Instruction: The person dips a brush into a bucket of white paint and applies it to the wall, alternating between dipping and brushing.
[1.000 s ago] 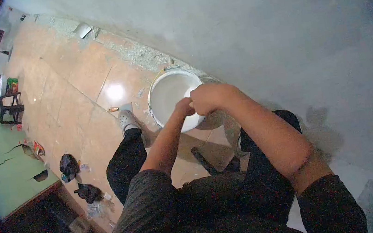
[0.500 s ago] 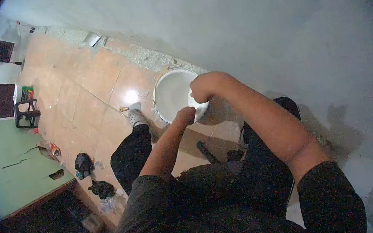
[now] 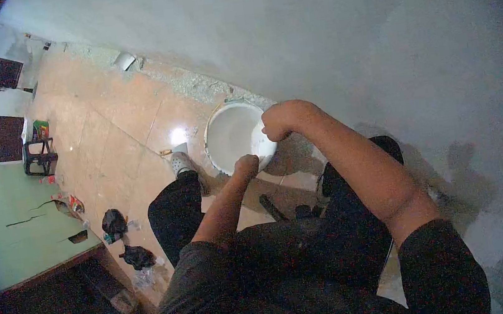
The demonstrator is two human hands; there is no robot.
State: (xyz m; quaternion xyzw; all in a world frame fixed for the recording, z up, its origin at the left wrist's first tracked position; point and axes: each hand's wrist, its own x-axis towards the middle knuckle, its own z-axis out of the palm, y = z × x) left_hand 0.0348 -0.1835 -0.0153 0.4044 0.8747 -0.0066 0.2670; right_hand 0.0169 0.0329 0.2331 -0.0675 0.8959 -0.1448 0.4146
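Note:
A round white bucket (image 3: 212,157) stands on the floor between my feet, close to the wall, with pale, off-white material (image 3: 233,133) inside. Over its near rim my left hand (image 3: 246,166) is closed. My right hand (image 3: 285,120) makes a fist above the rim on the wall side. Between the two hands lies a bright white patch (image 3: 260,142); whether it is a tool or a lump of the material cannot be made out. What either fist grips is hidden by the fingers.
Along the right runs a grey plastered wall (image 3: 337,33) with rubble at its foot and a metal plate (image 3: 125,61). A scraper (image 3: 180,147) lies beyond my left shoe (image 3: 182,163). Black plastic bags (image 3: 114,225), a dark stool (image 3: 40,156) and a green panel (image 3: 27,222) are leftward.
The view has shifted slightly, so the bucket appears a little lower. Both hands stay closed at the bucket's rim, with my left hand slightly lower and further left in view.

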